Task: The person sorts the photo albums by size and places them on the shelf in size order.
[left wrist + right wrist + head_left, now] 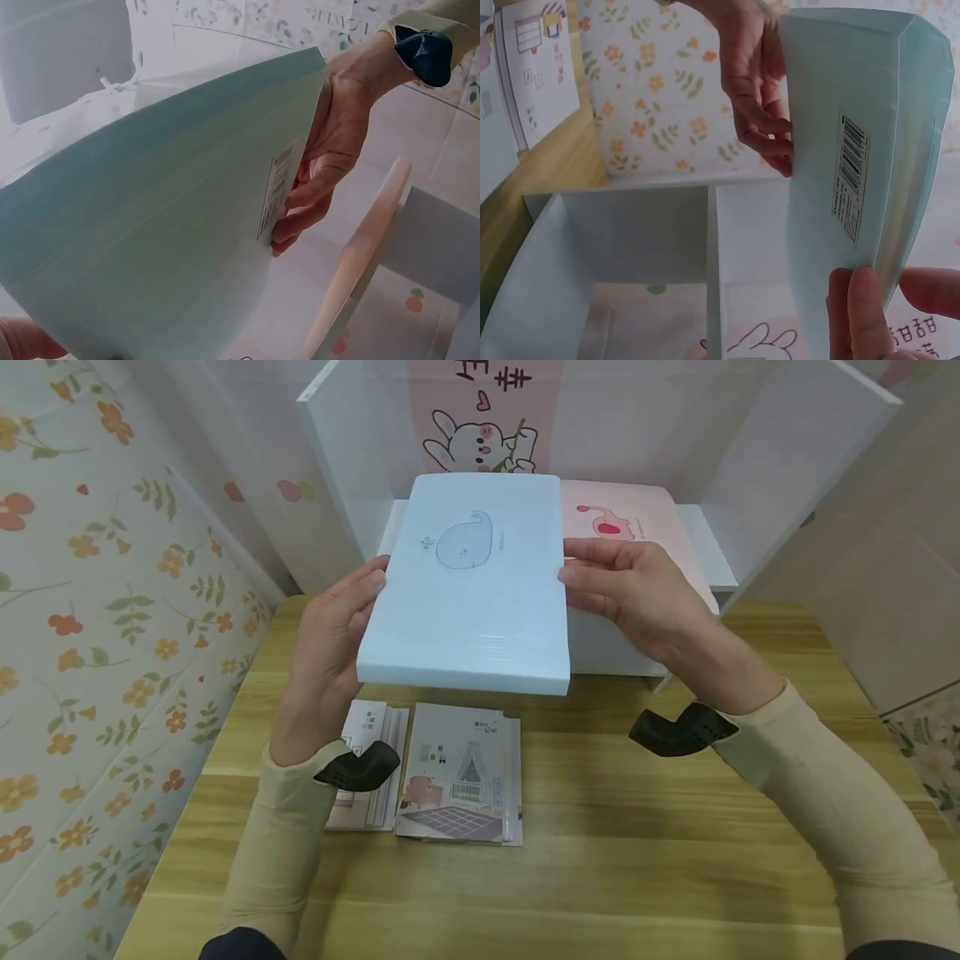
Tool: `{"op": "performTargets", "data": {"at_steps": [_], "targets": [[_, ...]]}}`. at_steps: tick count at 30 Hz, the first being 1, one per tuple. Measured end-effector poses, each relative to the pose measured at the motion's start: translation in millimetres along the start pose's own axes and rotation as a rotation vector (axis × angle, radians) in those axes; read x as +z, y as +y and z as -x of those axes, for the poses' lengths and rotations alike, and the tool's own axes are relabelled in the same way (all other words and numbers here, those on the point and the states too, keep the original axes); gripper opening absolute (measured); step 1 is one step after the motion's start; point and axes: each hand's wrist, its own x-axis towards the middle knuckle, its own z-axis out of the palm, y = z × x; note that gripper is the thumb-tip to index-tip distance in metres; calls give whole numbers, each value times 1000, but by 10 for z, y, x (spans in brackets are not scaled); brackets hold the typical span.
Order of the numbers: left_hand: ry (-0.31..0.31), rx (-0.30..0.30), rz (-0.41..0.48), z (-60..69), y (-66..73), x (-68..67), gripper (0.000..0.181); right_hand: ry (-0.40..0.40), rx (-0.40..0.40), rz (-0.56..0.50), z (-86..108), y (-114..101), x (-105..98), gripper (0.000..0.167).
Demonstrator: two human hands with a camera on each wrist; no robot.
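A light blue file folder (465, 610) with a whale drawn on its cover is held up above the table, tilted. My left hand (330, 643) grips its left edge, thumb near the top face and fingers underneath. At the right edge, my right hand (637, 585) pinches the folder between thumb and fingers. The underside of the folder (840, 97) carries a barcode label (851, 172) in the right wrist view. Just behind my right hand, a pink folder (652, 510) with a red elephant lies on the white shelf unit (712, 547), partly hidden.
Two stacks of printed booklets, a left stack (363, 810) and a right stack (453, 768), lie on the wooden table (600, 860). Upright white panels (795, 485) flank the shelf. A floral curtain (112, 635) hangs at the left; a rabbit picture (483, 418) is behind.
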Motion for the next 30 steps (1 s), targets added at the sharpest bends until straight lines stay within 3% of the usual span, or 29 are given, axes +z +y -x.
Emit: {"op": "performTargets", "data": {"at_steps": [6, 13, 19, 22, 25, 30], "targets": [[4, 43, 40, -128, -3, 84, 36, 34, 54, 52, -119, -117, -17, 55], [43, 69, 92, -290, -25, 145, 33, 65, 84, 50, -308, -199, -50, 41], [124, 77, 89, -411, -48, 162, 32, 105, 136, 50, -473, -209, -36, 41], [131, 96, 55, -435, -52, 145, 26, 132, 157, 70, -557, -217, -7, 43], [154, 116, 109, -487, -58, 165, 20, 160, 179, 89, -631, -228, 10, 42], [244, 144, 209, -591, -79, 236, 24, 180, 200, 65, -738, -223, 25, 42]]}}
